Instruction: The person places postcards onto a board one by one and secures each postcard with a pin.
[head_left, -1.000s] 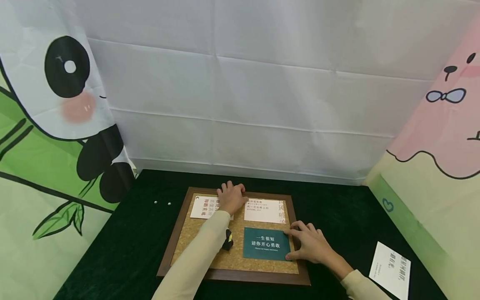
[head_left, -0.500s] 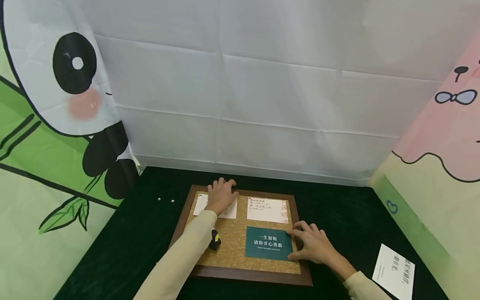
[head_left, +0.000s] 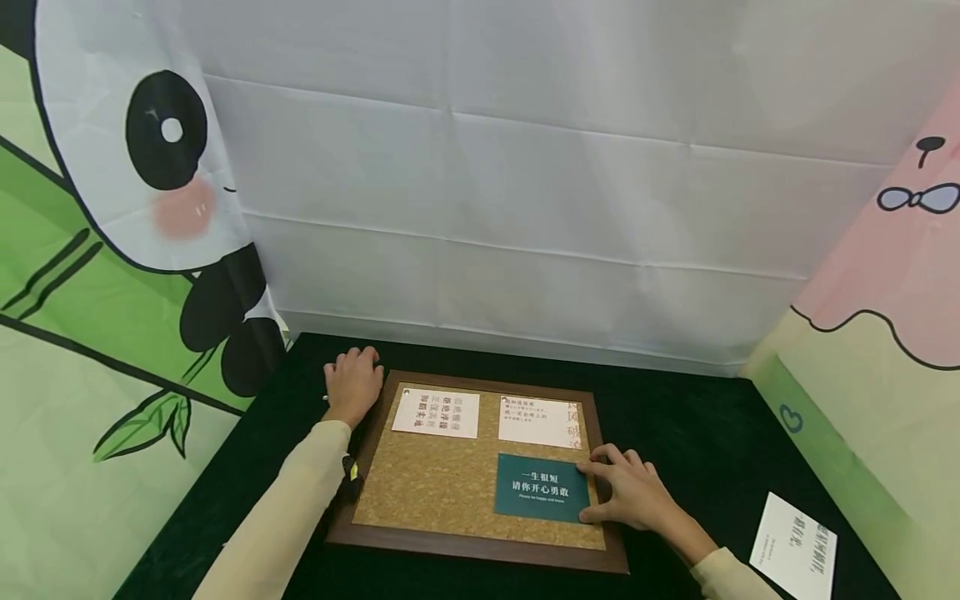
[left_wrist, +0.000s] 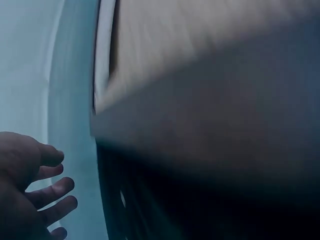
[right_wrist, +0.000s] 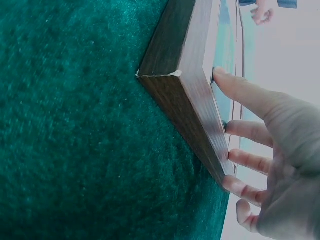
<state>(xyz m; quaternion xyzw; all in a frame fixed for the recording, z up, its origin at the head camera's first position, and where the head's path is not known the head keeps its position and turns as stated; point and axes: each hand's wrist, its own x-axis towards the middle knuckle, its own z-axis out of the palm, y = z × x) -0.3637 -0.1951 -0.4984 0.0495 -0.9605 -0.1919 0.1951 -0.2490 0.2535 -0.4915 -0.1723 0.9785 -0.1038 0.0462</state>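
A wood-framed cork board (head_left: 420, 500) lies on the table. My right hand (head_left: 630, 487) rests at its right side, thumb and index finger spread along the right edge of a teal card (head_left: 540, 489). In the right wrist view, other fingers (right_wrist: 250, 160) of that hand touch the wooden frame (right_wrist: 200, 90). Left of the board, over the dark cloth, hovers my left hand (head_left: 354, 387); its fingers (left_wrist: 57, 207) are loosely bent and apart in the left wrist view. A small pale pin (head_left: 325, 398) shows beside it. Two white cards, a left one (head_left: 435, 412) and a right one (head_left: 540, 422), lie along the board's top.
Dark green cloth (head_left: 697, 442) covers the table. A loose white card (head_left: 795, 546) with printed characters lies at the front right. White fabric (head_left: 525, 208) hangs behind, with cartoon-printed fabric on both sides.
My left hand has moved left, from over the upper-left white card to beyond the board's left edge, near the pins. The right hand has stayed at the teal card.
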